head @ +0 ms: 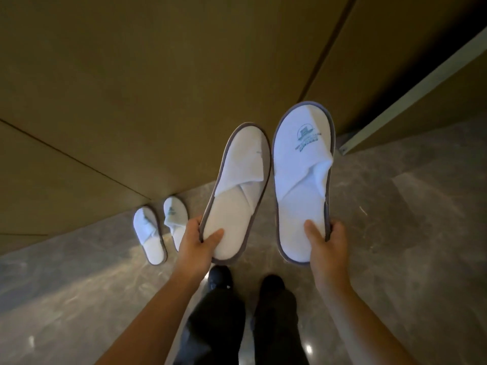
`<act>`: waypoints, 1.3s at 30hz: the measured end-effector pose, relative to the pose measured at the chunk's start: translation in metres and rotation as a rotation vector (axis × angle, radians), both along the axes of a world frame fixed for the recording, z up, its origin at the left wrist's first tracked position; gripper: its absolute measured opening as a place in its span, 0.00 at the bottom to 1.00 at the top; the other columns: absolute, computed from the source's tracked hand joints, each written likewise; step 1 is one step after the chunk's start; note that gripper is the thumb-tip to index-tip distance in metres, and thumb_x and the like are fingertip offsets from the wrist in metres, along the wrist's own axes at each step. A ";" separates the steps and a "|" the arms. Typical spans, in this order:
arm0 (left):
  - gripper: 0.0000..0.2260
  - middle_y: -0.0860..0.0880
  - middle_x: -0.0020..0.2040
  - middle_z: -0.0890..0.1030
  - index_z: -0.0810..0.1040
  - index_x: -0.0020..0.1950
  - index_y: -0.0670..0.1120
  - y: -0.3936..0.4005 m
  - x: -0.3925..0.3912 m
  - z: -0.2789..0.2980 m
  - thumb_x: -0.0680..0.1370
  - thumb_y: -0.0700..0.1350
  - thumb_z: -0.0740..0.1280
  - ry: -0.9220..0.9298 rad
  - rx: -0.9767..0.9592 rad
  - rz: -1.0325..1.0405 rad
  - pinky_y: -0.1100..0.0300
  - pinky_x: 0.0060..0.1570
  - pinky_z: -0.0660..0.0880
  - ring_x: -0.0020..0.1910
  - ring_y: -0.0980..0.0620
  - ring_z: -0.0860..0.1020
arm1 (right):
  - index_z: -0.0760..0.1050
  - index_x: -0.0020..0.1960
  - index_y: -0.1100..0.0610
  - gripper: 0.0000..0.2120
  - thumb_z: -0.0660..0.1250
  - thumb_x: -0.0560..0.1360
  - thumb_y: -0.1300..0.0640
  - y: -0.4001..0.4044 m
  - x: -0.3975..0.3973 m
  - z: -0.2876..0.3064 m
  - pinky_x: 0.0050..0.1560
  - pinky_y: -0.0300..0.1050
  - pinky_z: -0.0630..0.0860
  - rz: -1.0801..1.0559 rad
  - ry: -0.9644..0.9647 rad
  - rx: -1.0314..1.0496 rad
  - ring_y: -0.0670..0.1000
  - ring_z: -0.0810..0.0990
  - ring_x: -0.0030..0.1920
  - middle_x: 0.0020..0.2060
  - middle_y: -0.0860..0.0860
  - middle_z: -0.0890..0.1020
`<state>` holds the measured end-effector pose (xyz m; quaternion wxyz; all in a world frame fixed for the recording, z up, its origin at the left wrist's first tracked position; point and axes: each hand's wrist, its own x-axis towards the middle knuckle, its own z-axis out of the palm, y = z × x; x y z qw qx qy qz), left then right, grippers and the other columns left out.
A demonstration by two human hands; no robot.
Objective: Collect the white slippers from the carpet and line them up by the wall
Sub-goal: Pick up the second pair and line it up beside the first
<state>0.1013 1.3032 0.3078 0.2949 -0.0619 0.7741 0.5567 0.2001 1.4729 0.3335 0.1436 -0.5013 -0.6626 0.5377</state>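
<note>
Ahead, the brown wall [131,88] already has one pair of slippers [160,230] at its foot; I pinch another slipper's heel in each hand, left hand [197,243], right hand [326,246], toes wallward for lining up.

The four slippers [303,164] are showing white with grey edging (one is wearing a teal printed logo). The wall [131,75] is looking olive-brown, the floor [395,233] is gleaming in veined grey marble, and the trousers [216,325] are reading black.
</note>
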 end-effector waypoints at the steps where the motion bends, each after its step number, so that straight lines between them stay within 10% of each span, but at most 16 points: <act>1: 0.10 0.54 0.42 0.75 0.69 0.53 0.46 0.005 -0.001 -0.016 0.73 0.41 0.66 -0.008 -0.017 0.021 0.62 0.36 0.70 0.41 0.58 0.73 | 0.65 0.49 0.55 0.09 0.65 0.72 0.59 0.005 -0.002 -0.016 0.35 0.38 0.71 0.012 -0.001 -0.012 0.44 0.72 0.39 0.40 0.47 0.72; 14: 0.09 0.53 0.40 0.73 0.68 0.42 0.54 0.052 0.028 -0.279 0.74 0.39 0.63 -0.039 -0.105 0.214 0.62 0.34 0.68 0.40 0.57 0.72 | 0.68 0.47 0.57 0.08 0.66 0.71 0.59 0.051 -0.001 -0.282 0.27 0.30 0.71 0.115 -0.079 -0.111 0.44 0.74 0.39 0.38 0.45 0.74; 27: 0.07 0.49 0.42 0.76 0.70 0.48 0.48 0.136 -0.015 -0.551 0.73 0.40 0.65 -0.017 -0.007 0.099 0.60 0.34 0.72 0.41 0.51 0.75 | 0.67 0.53 0.57 0.13 0.66 0.71 0.55 0.123 -0.035 -0.546 0.45 0.46 0.71 0.013 -0.058 0.003 0.51 0.72 0.49 0.50 0.51 0.73; 39: 0.19 0.49 0.63 0.70 0.67 0.65 0.49 0.170 -0.041 -0.578 0.75 0.51 0.61 0.057 -0.162 -0.094 0.63 0.53 0.65 0.60 0.53 0.68 | 0.67 0.49 0.54 0.11 0.67 0.70 0.58 0.121 -0.034 -0.570 0.33 0.35 0.68 0.069 0.042 -0.011 0.47 0.74 0.40 0.39 0.45 0.73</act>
